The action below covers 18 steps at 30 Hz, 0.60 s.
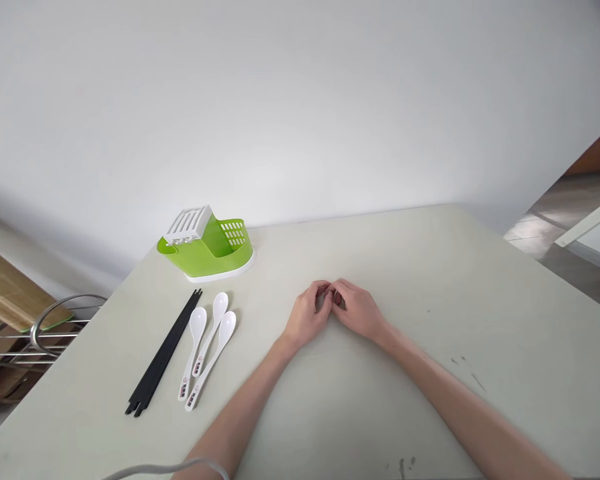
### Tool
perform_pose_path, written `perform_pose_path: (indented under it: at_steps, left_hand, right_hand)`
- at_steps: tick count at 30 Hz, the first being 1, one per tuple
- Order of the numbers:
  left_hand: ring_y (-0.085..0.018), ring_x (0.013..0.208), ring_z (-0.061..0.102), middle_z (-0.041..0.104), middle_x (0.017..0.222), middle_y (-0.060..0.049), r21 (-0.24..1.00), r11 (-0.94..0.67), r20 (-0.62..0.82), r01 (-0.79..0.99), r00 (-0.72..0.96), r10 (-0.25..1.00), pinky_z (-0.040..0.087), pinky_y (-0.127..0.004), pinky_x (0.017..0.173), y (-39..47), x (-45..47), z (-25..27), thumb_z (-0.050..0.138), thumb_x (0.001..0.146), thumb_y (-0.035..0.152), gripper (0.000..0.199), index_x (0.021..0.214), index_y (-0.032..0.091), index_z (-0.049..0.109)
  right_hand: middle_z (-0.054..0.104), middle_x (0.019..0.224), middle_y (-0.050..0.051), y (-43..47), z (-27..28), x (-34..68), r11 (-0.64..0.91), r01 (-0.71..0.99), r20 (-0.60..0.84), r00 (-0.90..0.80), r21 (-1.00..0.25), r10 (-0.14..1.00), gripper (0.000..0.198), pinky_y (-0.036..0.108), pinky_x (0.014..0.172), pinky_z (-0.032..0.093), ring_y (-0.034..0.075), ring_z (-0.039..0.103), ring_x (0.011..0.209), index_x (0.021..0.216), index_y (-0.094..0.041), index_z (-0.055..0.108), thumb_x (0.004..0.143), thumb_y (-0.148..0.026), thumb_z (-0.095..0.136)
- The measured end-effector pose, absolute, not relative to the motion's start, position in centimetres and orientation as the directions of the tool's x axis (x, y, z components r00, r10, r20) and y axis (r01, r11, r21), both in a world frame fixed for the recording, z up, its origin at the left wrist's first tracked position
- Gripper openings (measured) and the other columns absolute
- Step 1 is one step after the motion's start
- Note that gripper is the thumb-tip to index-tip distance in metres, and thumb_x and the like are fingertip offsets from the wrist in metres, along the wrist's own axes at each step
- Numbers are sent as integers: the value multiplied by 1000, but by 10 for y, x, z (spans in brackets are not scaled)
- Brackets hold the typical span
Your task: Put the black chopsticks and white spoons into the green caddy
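My left hand (309, 312) and my right hand (356, 308) rest on the table with curled fingers, their fingertips meeting in the middle. No object shows between them. Left of my left hand lie three white spoons (214, 340), bowls pointing away from me, with small printed marks on their handle ends. A bundle of several black chopsticks (164, 353) lies slanted beside the spoons. Behind these stands a green utensil holder (205, 257) with a white slotted top on its left part, a pierced wall at the right and a white base.
The pale table (380, 260) meets a white wall (330, 120) at the back. Past its left edge are a metal rack (50, 333) and a wooden board (17, 287). A grey cable (170, 468) crosses my left forearm at the bottom.
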<state>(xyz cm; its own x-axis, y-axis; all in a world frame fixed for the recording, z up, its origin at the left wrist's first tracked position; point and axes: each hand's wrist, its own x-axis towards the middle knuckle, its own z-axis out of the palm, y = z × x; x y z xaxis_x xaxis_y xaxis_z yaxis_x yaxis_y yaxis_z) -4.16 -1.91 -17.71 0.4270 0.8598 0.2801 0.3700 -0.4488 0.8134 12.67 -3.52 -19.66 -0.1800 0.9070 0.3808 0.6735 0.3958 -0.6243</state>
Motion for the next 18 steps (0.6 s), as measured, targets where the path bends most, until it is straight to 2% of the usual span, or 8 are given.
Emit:
perform_pose_path:
  at_steps: [7,12,15,18]
  left_hand:
    - [-20,110,72,76,120,-8,795,-457,265,399,449,853,56,-37,100,-22,-45,-172,51,103,28,25,124,22,61]
    - [-22,124,67,72,135,-9,705,-504,238,499,502,831,53,-39,107,-29,-69,-154,52,104,34,32,133,22,60]
    - [-24,127,64,70,136,-8,594,-516,322,617,405,856,50,-42,109,-35,-98,-132,52,104,37,33,132,23,62]
    - [-25,121,65,71,132,-8,542,-401,400,738,193,896,56,-38,95,-41,-138,-105,50,103,43,35,129,24,64]
  right_hand:
    - [69,94,3,-34,-198,126,397,683,383,-182,-613,906,9,30,71,45,18,64,78,95,-23,61,96,-17,54]
    - [70,93,1,-35,-195,125,387,639,364,-175,-664,915,6,30,73,47,16,64,76,94,-24,60,96,-21,55]
    - [69,90,0,-35,-194,124,389,629,367,-173,-673,914,7,30,73,47,16,63,75,91,-24,59,96,-21,55]
    - [69,91,1,-35,-193,125,392,623,371,-172,-677,913,8,30,74,46,15,64,75,90,-24,58,95,-21,54]
